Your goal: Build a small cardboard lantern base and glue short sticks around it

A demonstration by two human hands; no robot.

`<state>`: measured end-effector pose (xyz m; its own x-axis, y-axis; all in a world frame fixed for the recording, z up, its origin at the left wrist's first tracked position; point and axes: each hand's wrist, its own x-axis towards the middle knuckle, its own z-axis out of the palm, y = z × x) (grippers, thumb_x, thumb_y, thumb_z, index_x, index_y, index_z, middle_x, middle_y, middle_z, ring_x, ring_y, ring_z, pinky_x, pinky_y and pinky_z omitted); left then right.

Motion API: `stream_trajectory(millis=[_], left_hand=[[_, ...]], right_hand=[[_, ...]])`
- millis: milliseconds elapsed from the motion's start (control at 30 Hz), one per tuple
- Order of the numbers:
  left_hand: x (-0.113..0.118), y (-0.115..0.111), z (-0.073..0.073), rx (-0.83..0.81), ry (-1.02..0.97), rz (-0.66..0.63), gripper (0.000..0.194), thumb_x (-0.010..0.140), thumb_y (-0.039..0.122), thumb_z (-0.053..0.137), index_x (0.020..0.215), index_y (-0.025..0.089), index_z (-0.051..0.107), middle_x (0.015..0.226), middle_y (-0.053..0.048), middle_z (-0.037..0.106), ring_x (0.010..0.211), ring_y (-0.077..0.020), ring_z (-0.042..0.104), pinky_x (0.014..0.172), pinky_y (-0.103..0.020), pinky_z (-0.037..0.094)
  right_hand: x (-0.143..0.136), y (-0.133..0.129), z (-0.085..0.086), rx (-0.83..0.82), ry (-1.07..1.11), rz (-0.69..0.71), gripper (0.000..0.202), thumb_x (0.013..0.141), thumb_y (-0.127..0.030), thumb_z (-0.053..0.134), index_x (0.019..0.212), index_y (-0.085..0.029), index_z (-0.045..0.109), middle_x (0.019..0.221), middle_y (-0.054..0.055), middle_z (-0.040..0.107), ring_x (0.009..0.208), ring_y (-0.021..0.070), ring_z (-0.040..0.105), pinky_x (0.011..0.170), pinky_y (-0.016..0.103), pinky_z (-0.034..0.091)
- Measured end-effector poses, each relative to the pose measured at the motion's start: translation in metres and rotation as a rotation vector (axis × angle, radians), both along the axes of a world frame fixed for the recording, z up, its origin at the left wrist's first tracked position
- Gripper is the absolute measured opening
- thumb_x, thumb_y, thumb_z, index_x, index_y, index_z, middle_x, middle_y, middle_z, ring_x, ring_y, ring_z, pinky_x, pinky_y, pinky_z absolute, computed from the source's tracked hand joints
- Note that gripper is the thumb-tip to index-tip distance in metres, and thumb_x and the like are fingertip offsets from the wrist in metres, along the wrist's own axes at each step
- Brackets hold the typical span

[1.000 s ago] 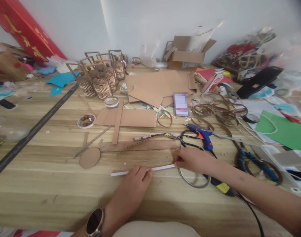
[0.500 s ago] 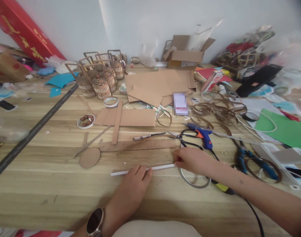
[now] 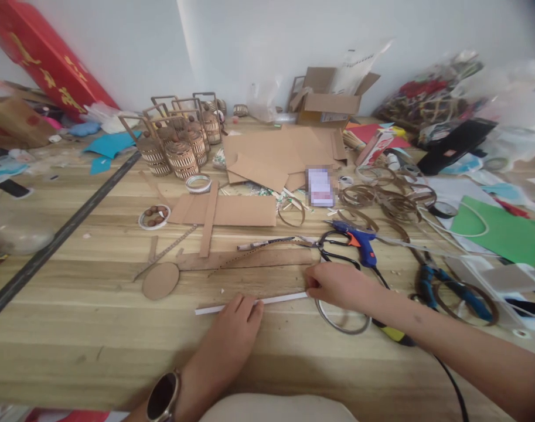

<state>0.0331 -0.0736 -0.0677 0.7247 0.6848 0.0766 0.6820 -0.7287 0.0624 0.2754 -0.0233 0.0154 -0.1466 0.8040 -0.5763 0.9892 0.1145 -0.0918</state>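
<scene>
A: Starting with the largest entry?

B: Recorded a wood-grained counter point(image 3: 95, 351), crossed at left by a dark band point(image 3: 60, 241). Logged toward the back: layered cardboard sheets point(image 3: 271, 149), with an open cardboard box point(image 3: 333, 104) behind them. Found left of the sheets a cluster of woven lidded vessels point(image 3: 182, 160) with squared handles. Also noted a green sheet point(image 3: 498, 231) at the right and, nearer the middle, a long cardboard strip point(image 3: 249, 258).

A: And the 2 hands?

B: Observed the left hand point(image 3: 234, 319) palm down, fingers close together, pressing over a narrow white strip point(image 3: 285, 299) toward the front of the counter. Cannot tell of any pinch hidden beneath those fingers. Observed the right hand point(image 3: 331, 284) with thumb and fingers drawn together, pinching the strip's right end. Noted the strip spanning between both hands at a slight angle, left end projecting past the left hand.

A: Remaining items, by size?

B: Listed black-handled scissors point(image 3: 355, 262) just beyond the right hand; blue-handled pliers point(image 3: 469, 299) farther right; a blue glue gun point(image 3: 367, 252) beside the scissors; a grey ring point(image 3: 350, 332) just below the right hand. Listed further a cardboard disc point(image 3: 160, 280) near the long cardboard strip's left end, a watch point(image 3: 163, 397) on the left wrist, and, smallest, brown balls point(image 3: 152, 222) inside a white-rimmed holder point(image 3: 159, 227).
</scene>
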Motion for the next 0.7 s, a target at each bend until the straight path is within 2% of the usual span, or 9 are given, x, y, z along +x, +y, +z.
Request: stream_trajectory(millis=[67, 167, 333, 500, 600, 700], left_hand=[[-0.004, 0.0, 0.002, 0.015, -0.027, 0.014, 0.026, 0.091, 0.0, 0.046, 0.108, 0.012, 0.062, 0.097, -0.009, 0.064, 0.089, -0.0234, 0.059, 0.079, -0.036, 0.053], [-0.005, 0.001, 0.014, -0.032, -0.061, 0.005, 0.022, 0.093, 0.001, 0.047, 0.103, 0.015, 0.062, 0.097, -0.007, 0.063, 0.088, -0.0225, 0.058, 0.079, -0.035, 0.052], [0.023, 0.012, 0.034, -0.149, -0.09, -0.045, 0.02, 0.094, 0.003, 0.048, 0.101, 0.015, 0.062, 0.102, -0.008, 0.062, 0.093, -0.0234, 0.056, 0.082, -0.037, 0.051], [0.059, 0.031, 0.026, -0.26, -0.164, -0.025, 0.022, 0.097, 0.006, 0.043, 0.1, 0.013, 0.063, 0.1, -0.008, 0.063, 0.093, -0.0247, 0.056, 0.084, -0.04, 0.05], [0.066, 0.037, 0.02, -0.294, -0.221, 0.0, 0.023, 0.097, 0.007, 0.043, 0.103, 0.015, 0.064, 0.103, -0.008, 0.064, 0.095, -0.0226, 0.057, 0.089, -0.04, 0.049], [0.066, 0.04, 0.022, -0.392, -0.315, 0.071, 0.02, 0.097, 0.013, 0.048, 0.103, 0.014, 0.066, 0.104, -0.01, 0.066, 0.1, -0.0241, 0.058, 0.091, -0.04, 0.048]], right_hand=[[-0.006, 0.002, 0.0, -0.001, 0.013, 0.008, 0.013, 0.081, -0.022, 0.06, 0.083, -0.02, 0.073, 0.088, 0.006, 0.074, 0.084, 0.0211, 0.067, 0.058, 0.025, 0.034], [-0.016, 0.004, -0.001, 0.011, 0.04, 0.031, 0.015, 0.08, -0.021, 0.059, 0.082, -0.021, 0.074, 0.089, 0.006, 0.075, 0.083, 0.0207, 0.067, 0.057, 0.025, 0.035], [-0.027, 0.006, -0.005, 0.033, 0.075, 0.071, 0.017, 0.078, -0.018, 0.058, 0.082, -0.021, 0.075, 0.084, 0.007, 0.075, 0.081, 0.0212, 0.068, 0.057, 0.025, 0.037], [-0.027, 0.003, -0.005, 0.063, 0.092, 0.066, 0.019, 0.081, -0.018, 0.056, 0.082, -0.017, 0.076, 0.085, 0.011, 0.075, 0.082, 0.0241, 0.07, 0.06, 0.026, 0.041], [-0.022, -0.001, 0.0, 0.089, 0.137, 0.038, 0.02, 0.084, -0.017, 0.054, 0.084, -0.017, 0.075, 0.088, 0.011, 0.076, 0.083, 0.0237, 0.07, 0.062, 0.026, 0.043], [-0.017, -0.007, 0.003, 0.132, 0.213, 0.012, 0.021, 0.086, -0.016, 0.053, 0.087, -0.018, 0.073, 0.091, 0.008, 0.076, 0.083, 0.021, 0.069, 0.065, 0.025, 0.044]])
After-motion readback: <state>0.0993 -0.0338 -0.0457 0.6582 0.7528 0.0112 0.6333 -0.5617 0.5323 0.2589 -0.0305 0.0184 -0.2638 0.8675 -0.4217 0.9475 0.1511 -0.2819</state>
